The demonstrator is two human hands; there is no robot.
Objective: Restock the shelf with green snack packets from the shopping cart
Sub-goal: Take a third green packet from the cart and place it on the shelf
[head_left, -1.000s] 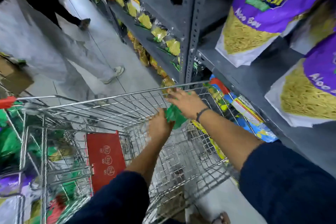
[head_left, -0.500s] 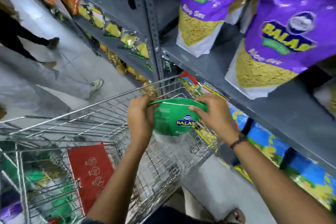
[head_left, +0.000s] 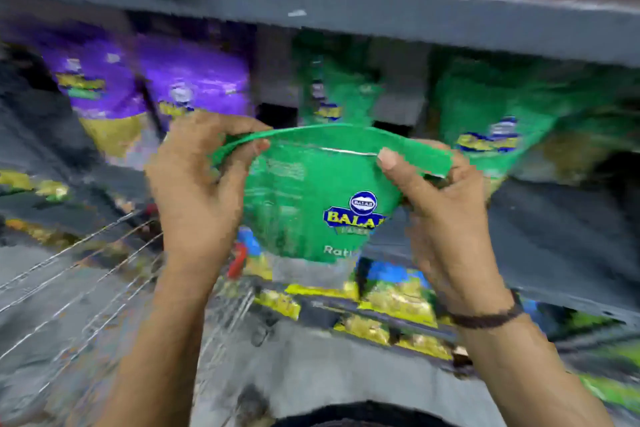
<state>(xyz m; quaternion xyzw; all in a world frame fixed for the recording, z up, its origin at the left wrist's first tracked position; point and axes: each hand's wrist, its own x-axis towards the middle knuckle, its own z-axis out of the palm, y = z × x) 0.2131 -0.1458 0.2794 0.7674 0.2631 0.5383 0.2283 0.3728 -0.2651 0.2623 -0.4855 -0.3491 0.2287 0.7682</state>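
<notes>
Shelf (head_left: 415,15): grey, beyond both hands, stocked with purple packets (head_left: 194,80) and green packets (head_left: 491,104). Shopping cart (head_left: 79,274): wire, below left hand. Green snack packet (head_left: 304,204): between hands, top edge pinched by closed left hand (head_left: 197,187) and right hand (head_left: 446,215).

We are seeing heavy motion blur smearing the whole frame, worst toward the edges, where the shelf (head_left: 415,15) lines are bending with wide-angle distortion. Soft, even, rather dim light is falling without hard shadows. Only the logo on the green packet (head_left: 311,204) at centre is staying readable; blocky compression is breaking up the purple packets (head_left: 145,87) at upper left.
</notes>
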